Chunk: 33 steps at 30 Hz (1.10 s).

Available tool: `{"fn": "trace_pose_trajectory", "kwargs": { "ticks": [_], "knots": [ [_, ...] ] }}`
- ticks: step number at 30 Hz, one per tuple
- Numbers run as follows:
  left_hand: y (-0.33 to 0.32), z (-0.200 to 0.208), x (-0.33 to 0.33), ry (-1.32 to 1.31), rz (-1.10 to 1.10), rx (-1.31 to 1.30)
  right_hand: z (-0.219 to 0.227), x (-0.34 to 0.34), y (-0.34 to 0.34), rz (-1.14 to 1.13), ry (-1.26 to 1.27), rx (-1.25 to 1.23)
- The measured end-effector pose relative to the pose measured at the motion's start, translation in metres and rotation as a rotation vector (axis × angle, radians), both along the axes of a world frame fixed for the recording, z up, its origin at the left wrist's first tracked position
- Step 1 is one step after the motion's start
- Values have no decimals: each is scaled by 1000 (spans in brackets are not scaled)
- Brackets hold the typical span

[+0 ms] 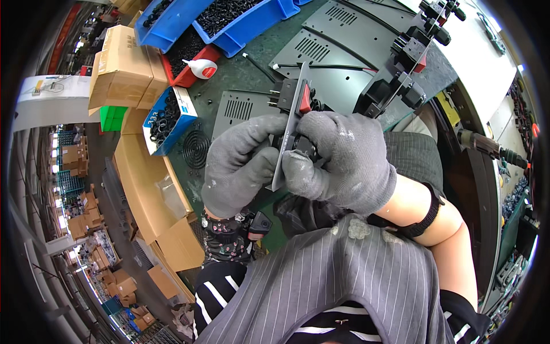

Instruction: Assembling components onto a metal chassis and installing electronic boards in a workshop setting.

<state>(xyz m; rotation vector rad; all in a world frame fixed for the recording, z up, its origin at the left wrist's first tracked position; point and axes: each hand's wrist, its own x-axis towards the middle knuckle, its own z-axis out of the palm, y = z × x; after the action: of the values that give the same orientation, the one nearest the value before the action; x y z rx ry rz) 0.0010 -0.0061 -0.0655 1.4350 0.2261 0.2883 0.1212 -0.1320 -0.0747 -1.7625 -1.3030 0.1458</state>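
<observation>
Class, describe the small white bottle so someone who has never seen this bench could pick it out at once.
On the green workbench, find the blue bins at the top of the picture. Just below them sits a red bin, with the white bottle at its right side. Its rounded white body, red patch and thin nozzle set it apart from the bins.

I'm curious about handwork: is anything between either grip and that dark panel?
Only the gray glove fabric. The left grip and right grip both touch the dark panel; nothing else visible stands between.
</observation>
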Motion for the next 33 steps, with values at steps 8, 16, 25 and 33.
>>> {"fn": "trace_pose_trajectory", "kwargs": {
  "ticks": [8,16,25,33],
  "knots": [
    [-2,0,0,35,66,-2,-3,-8,0,-41,275,33],
    [-4,-4,1,-3,54,35,-4,-11,-1,-22,402,71],
    [34,2,-15,26,341,207,0,18,-35,286,247,-118],
    [147,-12,-8,737,651,894,-62,76,-82,-99,406,-218]
  ]
}}
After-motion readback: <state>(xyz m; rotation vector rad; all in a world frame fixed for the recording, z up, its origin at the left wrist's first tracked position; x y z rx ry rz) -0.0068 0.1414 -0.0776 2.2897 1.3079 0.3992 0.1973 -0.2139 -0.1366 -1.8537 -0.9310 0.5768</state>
